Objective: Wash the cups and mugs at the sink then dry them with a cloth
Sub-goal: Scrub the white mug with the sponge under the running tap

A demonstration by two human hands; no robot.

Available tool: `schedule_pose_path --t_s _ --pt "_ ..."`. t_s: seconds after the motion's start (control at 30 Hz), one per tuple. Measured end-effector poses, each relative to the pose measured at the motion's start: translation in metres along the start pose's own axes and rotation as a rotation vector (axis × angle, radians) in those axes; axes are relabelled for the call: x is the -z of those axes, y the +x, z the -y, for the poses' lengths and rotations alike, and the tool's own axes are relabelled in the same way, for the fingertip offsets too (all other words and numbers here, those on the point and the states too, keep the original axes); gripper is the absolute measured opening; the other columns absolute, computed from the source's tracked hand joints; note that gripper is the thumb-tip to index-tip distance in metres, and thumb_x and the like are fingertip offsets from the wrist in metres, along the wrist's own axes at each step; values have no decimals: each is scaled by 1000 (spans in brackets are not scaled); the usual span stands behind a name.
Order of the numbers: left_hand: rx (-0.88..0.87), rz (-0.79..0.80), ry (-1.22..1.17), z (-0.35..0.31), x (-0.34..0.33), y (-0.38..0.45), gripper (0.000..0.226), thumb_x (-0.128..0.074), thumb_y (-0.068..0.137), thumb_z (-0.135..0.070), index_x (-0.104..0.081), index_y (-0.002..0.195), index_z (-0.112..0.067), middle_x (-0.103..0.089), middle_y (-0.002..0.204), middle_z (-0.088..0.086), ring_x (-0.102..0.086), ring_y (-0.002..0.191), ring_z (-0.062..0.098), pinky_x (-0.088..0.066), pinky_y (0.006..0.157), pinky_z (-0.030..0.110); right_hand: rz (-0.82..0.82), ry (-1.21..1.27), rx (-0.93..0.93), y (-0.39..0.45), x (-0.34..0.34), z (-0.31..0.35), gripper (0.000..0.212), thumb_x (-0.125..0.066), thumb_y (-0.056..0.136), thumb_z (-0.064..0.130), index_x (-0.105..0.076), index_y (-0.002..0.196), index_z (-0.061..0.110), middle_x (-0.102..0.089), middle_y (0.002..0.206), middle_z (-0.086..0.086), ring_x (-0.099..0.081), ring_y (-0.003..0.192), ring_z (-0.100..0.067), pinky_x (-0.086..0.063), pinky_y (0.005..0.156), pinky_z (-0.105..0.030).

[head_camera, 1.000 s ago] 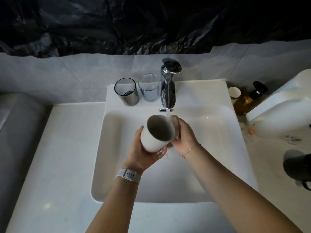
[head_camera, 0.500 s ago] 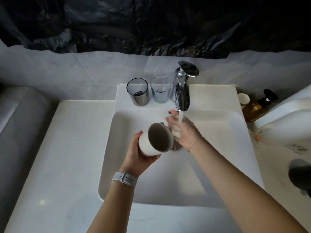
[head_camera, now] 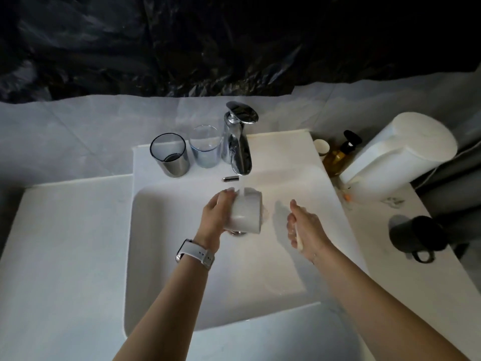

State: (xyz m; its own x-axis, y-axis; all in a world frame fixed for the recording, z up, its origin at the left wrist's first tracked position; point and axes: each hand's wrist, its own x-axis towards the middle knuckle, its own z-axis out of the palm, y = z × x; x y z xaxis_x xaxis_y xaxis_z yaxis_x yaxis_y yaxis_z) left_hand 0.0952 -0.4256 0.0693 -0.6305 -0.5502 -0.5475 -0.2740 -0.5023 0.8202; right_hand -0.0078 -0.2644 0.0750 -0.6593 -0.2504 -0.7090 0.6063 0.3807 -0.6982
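Left hand (head_camera: 217, 213) is wrapped round white mug (head_camera: 246, 213), held under tap (head_camera: 238, 142) stream over sink (head_camera: 161, 256). Right hand (head_camera: 303, 227) loosely curled round pale sponge (head_camera: 299, 239). Grey cup (head_camera: 170, 155) & clear glass (head_camera: 205, 146) stand behind basin; black mug (head_camera: 413, 237) on counter (head_camera: 65, 243), right.

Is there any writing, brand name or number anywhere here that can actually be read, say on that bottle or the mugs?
None can be read.
Amber pump bottle: no label text visible.
White mug held under the tap: plain.
Dark mug: plain.
The two tumblers: no markings.
Grey smudge on the counter: too blurred to tell if it is print.
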Motion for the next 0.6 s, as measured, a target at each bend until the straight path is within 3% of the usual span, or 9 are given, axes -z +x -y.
schedule_pose_path --t_s 0.1,0.23,0.3,0.4,0.5,0.6 --pt "-154 -92 302 0 0 -4 46 -62 68 -57 -68 104 -30 -67 90 -7 -62 85 15 -49 73 28 -42 -119 43 -4 13 -3 46 -50 92 53 -50 68 14 -45 55 -2 -39 46 -14 -32 47 -23" --pt "-435 -253 811 3 3 -17 49 -71 79 -48 -62 125 -35 -61 108 4 -58 99 26 -49 87 34 33 -252 113 -10 23 -7 47 -58 88 52 -57 66 11 -50 54 -5 -44 42 -14 -36 44 -18" --pt "-534 -326 961 3 -1 -27 61 -73 79 -45 -56 135 -30 -59 116 7 -52 105 34 -44 92 36 90 -326 198 -11 26 -11 46 -59 88 50 -62 65 10 -54 56 -5 -50 47 -14 -41 50 -21" --pt "-628 -413 1073 3 -11 -44 75 -77 73 -44 -48 139 -23 -59 119 8 -48 103 35 -41 87 37 185 -425 324 -15 32 -8 41 -62 87 45 -68 73 6 -59 57 1 -57 59 -13 -45 64 -27" --pt "-681 -457 1102 4 -18 -58 67 -78 70 -44 -52 127 -20 -61 115 4 -47 101 31 -42 83 37 238 -458 402 -18 40 0 29 -66 86 37 -67 86 8 -60 59 -1 -59 61 -13 -41 60 -23" --pt "-539 -419 804 2 -22 -65 50 -79 70 -44 -57 110 -22 -65 104 0 -56 93 26 -46 76 34 262 -461 426 -22 47 9 25 -66 86 37 -68 90 13 -61 63 -3 -60 62 -14 -43 59 -21"
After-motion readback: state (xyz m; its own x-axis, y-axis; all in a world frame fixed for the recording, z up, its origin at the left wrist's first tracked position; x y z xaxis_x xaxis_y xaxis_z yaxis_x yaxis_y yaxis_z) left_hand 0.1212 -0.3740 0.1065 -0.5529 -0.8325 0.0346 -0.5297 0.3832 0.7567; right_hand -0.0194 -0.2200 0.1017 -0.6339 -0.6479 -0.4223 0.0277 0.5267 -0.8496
